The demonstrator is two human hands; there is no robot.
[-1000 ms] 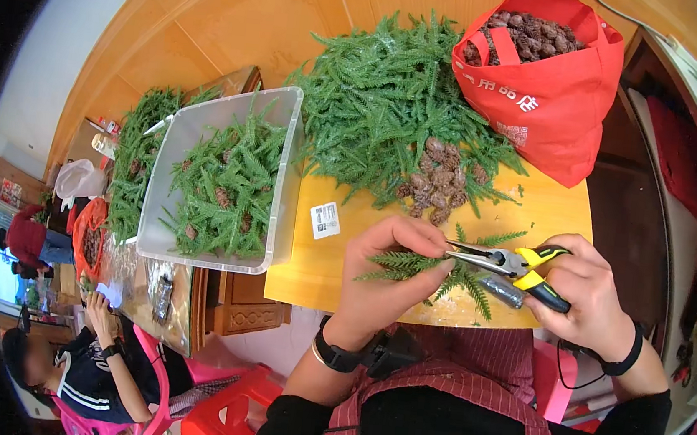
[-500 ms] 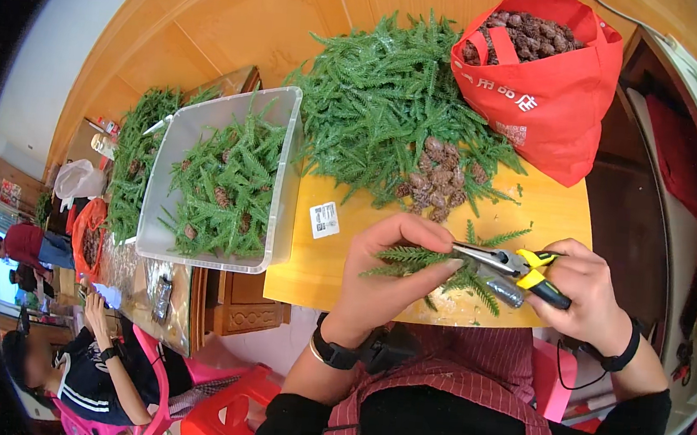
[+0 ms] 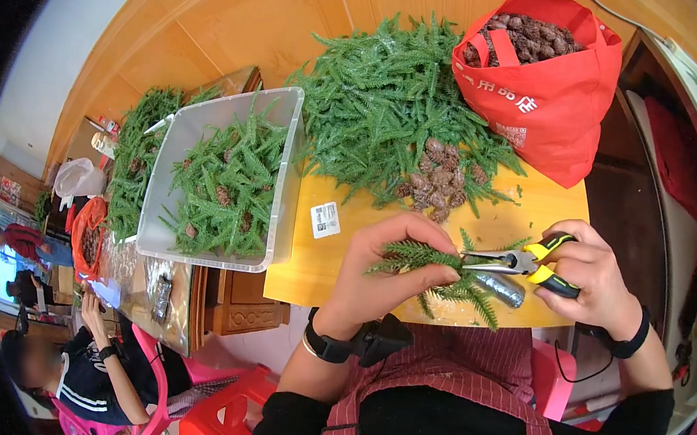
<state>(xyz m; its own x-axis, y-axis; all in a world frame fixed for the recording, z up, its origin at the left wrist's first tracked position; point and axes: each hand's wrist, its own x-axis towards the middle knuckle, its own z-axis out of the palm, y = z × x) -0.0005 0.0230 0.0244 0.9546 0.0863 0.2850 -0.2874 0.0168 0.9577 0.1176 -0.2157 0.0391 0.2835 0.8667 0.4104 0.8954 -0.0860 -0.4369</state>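
Note:
My left hand [image 3: 398, 268] pinches a green artificial pine sprig [image 3: 475, 295] between thumb and fingers, above the front of the yellow table [image 3: 555, 208]. My right hand [image 3: 590, 274] is closed round the yellow and black handles of long-nose pliers [image 3: 520, 262]. The pliers' jaws point left and reach the sprig beside my left fingertips; what lies between them is too small to make out. Under the jaws is a dark, shiny cylindrical roll [image 3: 499, 289]. Behind my hands, a cluster of brown pine cones [image 3: 440, 176] lies against a large heap of pine sprigs [image 3: 385, 95].
A red bag [image 3: 535, 110] full of pine cones stands at the back right. Left of the heap is a clear plastic bin [image 3: 284, 186] holding sprigs with cones. A white label [image 3: 325, 220] lies on the table. Another person [image 3: 112, 362] sits at the lower left, near a red stool [image 3: 220, 415].
The pliers and my right hand have shifted slightly right and up, and their handles are spread wider. My left hand still holds the sprig.

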